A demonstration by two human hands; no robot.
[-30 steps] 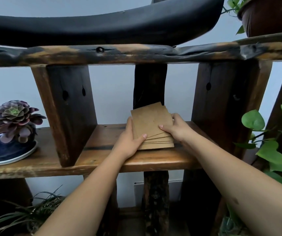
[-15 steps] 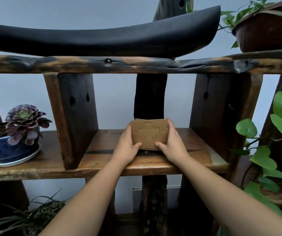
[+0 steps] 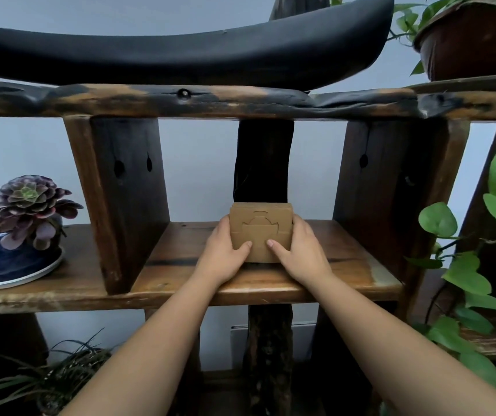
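cardboard stack (image 3: 260, 232) stands upright on shelf (image 3: 348, 265), left hand (image 3: 225, 253) and right hand (image 3: 299, 253) gripping its sides.

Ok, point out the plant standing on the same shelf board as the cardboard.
The purple succulent in the blue pot, left of the cardboard; the rest sit above, below or off to the right.

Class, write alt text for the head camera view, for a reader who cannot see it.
A person's left hand and right hand grip a stack of brown cardboard upright on a wooden shelf, thumbs on its front. A purple succulent in a blue pot sits further left; a leafy vine hangs right.
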